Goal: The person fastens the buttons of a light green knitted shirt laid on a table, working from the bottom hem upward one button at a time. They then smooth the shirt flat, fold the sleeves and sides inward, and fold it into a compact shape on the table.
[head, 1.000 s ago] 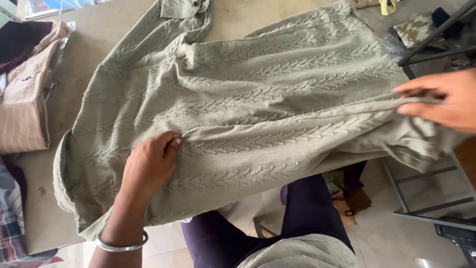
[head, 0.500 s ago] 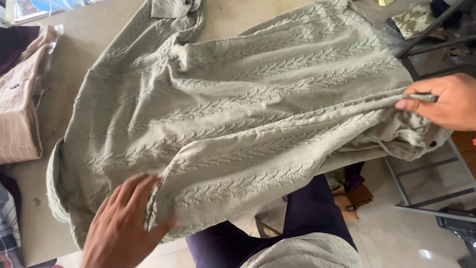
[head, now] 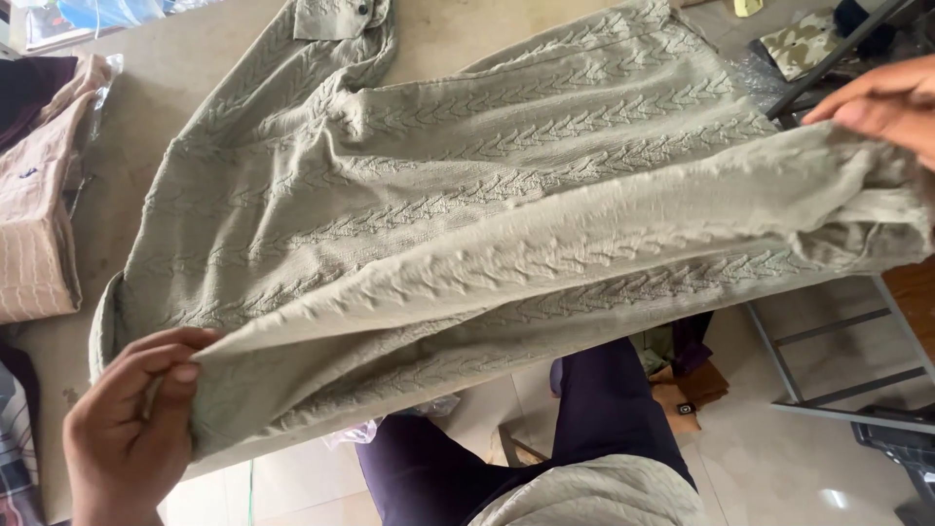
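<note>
— Since a moment ago, both hands have lifted the near edge of the grey-green knitted garment (head: 506, 195) off the counter (head: 185, 68); earlier the left hand lay flat on the cloth, and now it is closed around a fold.

— Start at the left, then. What's there?

— At the far left edge sits a folded pink ribbed garment (head: 34, 244), with something dark maroon (head: 34, 88) above it. Both lie apart from the grey-green piece.

— And the left hand?

— The left hand (head: 127, 429) is low in the view, fingers curled, pinching the garment's near-left corner. The cloth runs up and to the right from that grip.

— The middle?

— Most of the garment stays spread on the counter, its collar (head: 336, 18) at the top. The raised edge forms a long fold stretched across the lower half, hanging in front of the person's dark purple trousers (head: 584, 429).

— And the right?

— The right hand (head: 881, 102) is at the upper right edge, only partly in view, its fingers closed on the bunched far end of that fold. Below it a metal frame (head: 828, 380) stands on the tiled floor (head: 760, 468).
</note>
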